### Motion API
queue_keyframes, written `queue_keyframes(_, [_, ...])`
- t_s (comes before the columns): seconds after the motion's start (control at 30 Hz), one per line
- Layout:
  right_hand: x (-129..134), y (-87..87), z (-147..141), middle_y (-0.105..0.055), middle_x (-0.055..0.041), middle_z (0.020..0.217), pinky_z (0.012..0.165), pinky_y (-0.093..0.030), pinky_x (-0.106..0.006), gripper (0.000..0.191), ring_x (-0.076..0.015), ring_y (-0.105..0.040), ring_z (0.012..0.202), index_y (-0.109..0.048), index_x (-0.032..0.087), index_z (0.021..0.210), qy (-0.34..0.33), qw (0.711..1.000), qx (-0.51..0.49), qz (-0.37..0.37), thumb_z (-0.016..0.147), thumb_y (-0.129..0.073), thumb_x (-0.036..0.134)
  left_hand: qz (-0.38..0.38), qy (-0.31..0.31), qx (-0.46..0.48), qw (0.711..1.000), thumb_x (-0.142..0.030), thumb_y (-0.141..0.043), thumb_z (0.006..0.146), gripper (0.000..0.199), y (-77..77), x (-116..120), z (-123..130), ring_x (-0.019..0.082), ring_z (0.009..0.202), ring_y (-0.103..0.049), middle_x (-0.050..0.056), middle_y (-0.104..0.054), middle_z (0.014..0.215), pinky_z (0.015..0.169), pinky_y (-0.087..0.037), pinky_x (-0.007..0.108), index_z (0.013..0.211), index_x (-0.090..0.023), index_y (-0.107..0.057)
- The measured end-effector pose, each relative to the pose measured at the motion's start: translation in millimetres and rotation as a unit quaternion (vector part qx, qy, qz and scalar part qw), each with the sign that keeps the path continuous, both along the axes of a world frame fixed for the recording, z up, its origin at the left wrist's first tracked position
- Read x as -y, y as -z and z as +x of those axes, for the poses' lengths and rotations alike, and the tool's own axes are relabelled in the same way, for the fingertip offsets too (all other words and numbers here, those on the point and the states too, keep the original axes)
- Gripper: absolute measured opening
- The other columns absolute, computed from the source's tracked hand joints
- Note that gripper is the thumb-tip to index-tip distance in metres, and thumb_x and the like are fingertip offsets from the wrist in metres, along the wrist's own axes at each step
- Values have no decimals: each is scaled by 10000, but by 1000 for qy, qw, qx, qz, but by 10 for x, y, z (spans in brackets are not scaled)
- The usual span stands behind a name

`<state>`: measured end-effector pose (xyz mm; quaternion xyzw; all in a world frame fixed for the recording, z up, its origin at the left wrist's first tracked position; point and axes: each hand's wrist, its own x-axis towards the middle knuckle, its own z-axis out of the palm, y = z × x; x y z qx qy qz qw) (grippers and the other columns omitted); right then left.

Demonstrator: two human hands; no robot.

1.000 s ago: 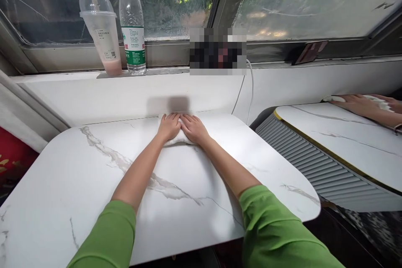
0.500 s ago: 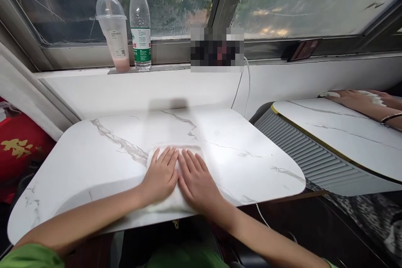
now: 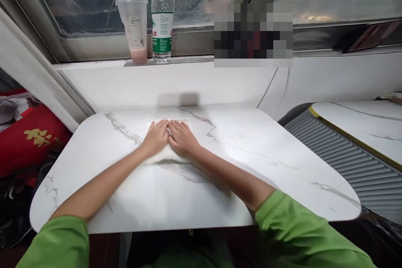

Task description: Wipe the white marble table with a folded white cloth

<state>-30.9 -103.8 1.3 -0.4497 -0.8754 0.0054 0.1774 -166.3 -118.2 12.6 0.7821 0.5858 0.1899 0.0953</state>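
As white cloth point(image 3: 166, 155) slides from tabletop's point(image 3: 251, 138) near edge toward frame ctr, L hand point(image 3: 156, 139) + R hand point(image 3: 184, 140) press it, fingers nearly straight; rubbing apparently reaches mid-table.

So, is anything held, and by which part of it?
Nothing is visibly gripped: left hand and right hand lie flat on the white cloth, fingers near its far edge.

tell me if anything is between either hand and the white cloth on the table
Nothing visible is. The left hand and the right hand both rest on the white cloth, though their undersides are hidden. The plastic cup and the bottle stand on the windowsill beyond the table, out of the way.
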Motion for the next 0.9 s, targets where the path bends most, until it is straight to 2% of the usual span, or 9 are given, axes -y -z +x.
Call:
queue_keyframes(0.13, [-602, -12, -127, -569, -159, 1284, 1034, -301, -375, 435, -258, -473, 1202, -537, 74, 1240, -10, 1000, -22, 9, 870, -349, 204, 24, -16, -2, 1000, -153, -278, 913, 430, -3, -578, -96, 183, 1288, -432, 76, -509, 1375, 1138, -215, 411, 1297, -156, -471])
queue_keyframes(0.23, [-836, -20, -176, -622, -124, 1190, 988, -326, -366, 381, -250, -514, 1122, -579, 129, 1168, 18, 999, -43, 10, 882, -344, 217, 34, -28, 11, 999, -144, -263, 909, 421, 7, -843, -127, 183, 1215, -493, 69, -559, 1315, 1118, -246, 397, 1246, -157, -513])
queue_keyframes(0.37, [-899, -17, -208, -628, -99, 1191, 996, -324, -374, 383, -240, -514, 1133, -585, 162, 1172, 56, 997, -54, 5, 904, -321, 232, 39, -24, 27, 999, -144, -235, 911, 435, 33, -977, -157, 173, 1210, -494, 64, -576, 1294, 1105, -272, 365, 1224, -147, -536])
queue_keyframes(0.5, [-814, 21, -185, -511, -100, 1374, 1077, -247, -462, 440, -248, -412, 1286, -503, 172, 1300, 65, 997, -37, -10, 927, -296, 278, 37, -28, -9, 999, -156, -251, 916, 456, 57, -925, -161, 166, 1299, -417, 74, -501, 1386, 1128, -240, 359, 1309, -129, -481])
queue_keyframes(0.6, [-628, 50, -128, -433, -111, 1443, 1096, -209, -519, 482, -260, -352, 1344, -439, 173, 1365, 68, 997, -13, -20, 934, -278, 316, 12, -22, -46, 999, -180, -243, 937, 477, 80, -717, -138, 165, 1376, -313, 69, -409, 1464, 1156, -182, 373, 1383, -121, -403])
queue_keyframes(0.67, [-391, 64, -74, -402, -133, 1463, 1110, -199, -511, 515, -267, -326, 1367, -411, 136, 1392, 52, 998, 14, -16, 936, -279, 335, 6, -11, -62, 998, -200, -235, 951, 485, 93, -446, -118, 174, 1398, -273, 77, -371, 1488, 1169, -146, 386, 1409, -104, -365])
queue_keyframes(0.77, [156, 90, 12, -376, -179, 1468, 1125, -204, -496, 562, -287, -304, 1380, -392, 59, 1406, 14, 999, 51, 2, 936, -286, 348, 16, 8, -71, 997, -232, -244, 956, 492, 98, 170, -106, 194, 1408, -257, 103, -366, 1488, 1177, -133, 420, 1413, -89, -357])
queue_keyframes(0.9, [1017, 114, 49, -375, -192, 1461, 1119, -228, -549, 573, -307, -282, 1390, -380, 58, 1422, -57, 996, 40, 53, 927, -300, 336, 38, 32, -58, 997, -241, -239, 957, 497, 76, 1146, -149, 215, 1408, -264, 107, -395, 1470, 1176, -161, 467, 1429, -128, -348])
